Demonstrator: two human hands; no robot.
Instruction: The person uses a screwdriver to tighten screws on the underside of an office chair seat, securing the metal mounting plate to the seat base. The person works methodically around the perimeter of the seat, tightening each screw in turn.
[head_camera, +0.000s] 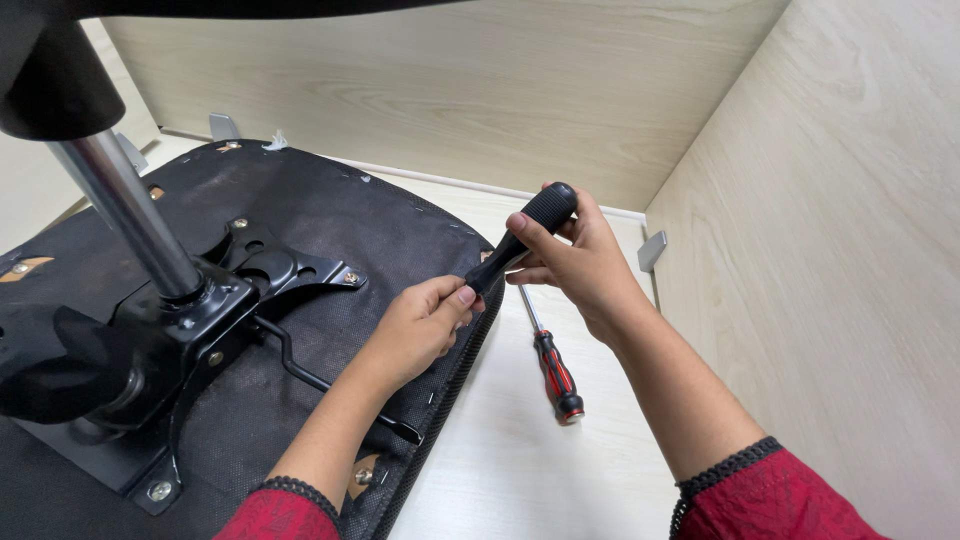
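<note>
Looking down from the head camera: right hand (585, 262) wrapped around a black tool handle (527, 232), held tilted above the edge of an upturned black chair seat (330, 215); left hand (425, 325) pinching the handle's lower end between thumb and fingertips. Lying flat on the pale table (520, 470) just beside the seat, a red-and-black screwdriver (553, 365). Bolted under the seat, a black metal plate (200, 330) with a chrome post (130, 215) and a bent lever (320, 380).
</note>
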